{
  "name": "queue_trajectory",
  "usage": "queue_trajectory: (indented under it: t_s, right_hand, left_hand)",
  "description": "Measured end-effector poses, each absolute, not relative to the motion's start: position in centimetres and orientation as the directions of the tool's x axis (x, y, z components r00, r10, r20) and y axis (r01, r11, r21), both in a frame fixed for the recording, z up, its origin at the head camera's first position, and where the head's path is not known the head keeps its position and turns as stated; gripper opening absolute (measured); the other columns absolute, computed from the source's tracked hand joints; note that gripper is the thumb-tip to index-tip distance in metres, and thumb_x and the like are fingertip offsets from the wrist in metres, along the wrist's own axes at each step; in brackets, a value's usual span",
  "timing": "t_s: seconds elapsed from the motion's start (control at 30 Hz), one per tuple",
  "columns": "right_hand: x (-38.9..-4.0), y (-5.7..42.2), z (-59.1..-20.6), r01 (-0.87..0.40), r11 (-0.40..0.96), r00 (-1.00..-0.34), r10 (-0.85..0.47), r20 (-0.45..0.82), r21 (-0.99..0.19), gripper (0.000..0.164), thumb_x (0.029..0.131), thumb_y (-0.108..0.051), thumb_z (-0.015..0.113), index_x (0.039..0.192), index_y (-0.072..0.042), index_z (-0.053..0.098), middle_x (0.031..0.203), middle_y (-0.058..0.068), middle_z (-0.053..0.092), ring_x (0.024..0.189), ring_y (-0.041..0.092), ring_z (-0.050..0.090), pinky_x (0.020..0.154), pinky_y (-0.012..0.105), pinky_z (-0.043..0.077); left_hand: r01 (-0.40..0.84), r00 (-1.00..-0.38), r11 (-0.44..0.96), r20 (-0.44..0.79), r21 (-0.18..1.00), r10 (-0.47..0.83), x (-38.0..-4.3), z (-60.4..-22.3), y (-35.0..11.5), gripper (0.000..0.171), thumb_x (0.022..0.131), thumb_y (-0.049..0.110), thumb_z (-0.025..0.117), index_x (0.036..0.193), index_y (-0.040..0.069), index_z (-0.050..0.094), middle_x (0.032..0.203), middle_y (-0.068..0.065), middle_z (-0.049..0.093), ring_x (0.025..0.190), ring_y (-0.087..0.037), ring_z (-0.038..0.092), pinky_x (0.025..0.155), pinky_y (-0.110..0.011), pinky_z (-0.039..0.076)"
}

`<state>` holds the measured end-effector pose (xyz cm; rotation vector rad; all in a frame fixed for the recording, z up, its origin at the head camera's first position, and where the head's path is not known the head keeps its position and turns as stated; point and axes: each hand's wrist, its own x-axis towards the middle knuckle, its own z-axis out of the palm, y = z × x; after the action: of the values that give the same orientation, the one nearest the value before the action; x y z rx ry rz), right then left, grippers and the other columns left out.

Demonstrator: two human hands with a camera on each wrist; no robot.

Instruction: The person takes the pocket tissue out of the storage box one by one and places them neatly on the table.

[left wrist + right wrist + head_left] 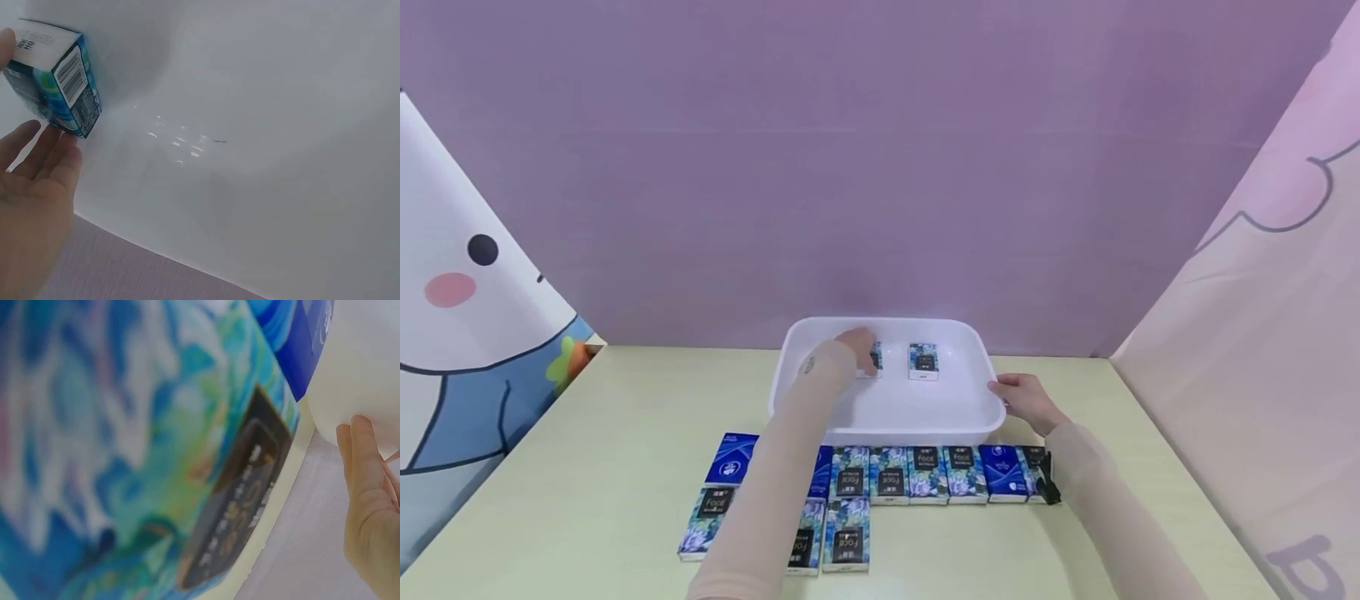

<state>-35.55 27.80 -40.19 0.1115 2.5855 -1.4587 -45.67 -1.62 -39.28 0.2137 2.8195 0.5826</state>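
In the head view, my left hand [859,348] is inside a white plastic tray [883,437], at a floral blue tissue pack [877,357] that it partly covers. The left wrist view has that pack [69,84] between my thumb and fingers, its barcode end showing. Another floral tissue pack [923,362] lies in the tray to the right. My right hand [1027,401] grips the tray's right rim, with fingers against its outer wall in the right wrist view.
Along the tray's front lies a row of tissue packs, some floral [928,475], some plain blue [1002,473]. Several more [847,535] lie nearer, partly behind my left sleeve [767,492]. A purple backdrop [880,167] rises behind the table [647,417].
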Motion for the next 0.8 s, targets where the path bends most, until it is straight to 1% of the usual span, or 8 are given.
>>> queue_trajectory:
  t_s: [0.2,0.5,0.7,0.8]
  right_hand:
    - [-35.4,27.7,-40.2,0.166,0.513,-0.980,-0.007,-0.198,-0.842,0.050,0.095,-0.029,0.048,0.133,0.002,0.040,0.132,0.022,0.048,0.117,0.035,0.051,0.097,0.047,0.044]
    - [-35.2,27.7,-40.0,0.160,0.521,-0.982,0.000,-0.188,-0.838,0.051,0.095,-0.031,0.048,0.134,0.001,0.041,0.131,0.021,0.048,0.116,0.035,0.052,0.096,0.047,0.045]
    - [-35.0,27.5,-39.8,0.172,0.516,-0.980,0.004,-0.198,-0.839,0.052,0.095,-0.032,0.048,0.134,0.001,0.041,0.131,0.021,0.049,0.116,0.035,0.052,0.097,0.047,0.045]
    - [-34.8,27.4,-39.8,0.156,0.520,-0.982,-0.007,-0.187,-0.840,0.052,0.095,-0.032,0.048,0.133,0.002,0.042,0.130,0.022,0.049,0.115,0.035,0.052,0.096,0.048,0.045]
  left_hand:
    - [0.032,-0.961,0.902,-0.235,0.431,0.146,-45.0,-39.6,-1.6,0.069,0.072,0.021,0.078,0.132,0.023,0.045,0.133,0.002,0.050,0.125,-0.021,0.043,0.107,-0.046,0.034]
    - [0.038,-0.962,0.894,-0.224,0.447,0.153,-44.1,-39.5,-1.6,0.069,0.073,0.017,0.076,0.134,0.023,0.044,0.134,0.000,0.049,0.125,-0.022,0.043,0.108,-0.047,0.033]
    - [0.051,-0.960,0.894,-0.225,0.445,0.166,-44.3,-39.9,-1.8,0.075,0.070,0.017,0.077,0.136,0.023,0.041,0.137,0.000,0.046,0.128,-0.023,0.039,0.109,-0.048,0.030]
    - [0.040,-0.960,0.893,-0.231,0.448,0.159,-44.6,-40.2,-1.9,0.078,0.069,0.017,0.078,0.136,0.024,0.040,0.138,0.001,0.044,0.129,-0.023,0.039,0.109,-0.049,0.030]
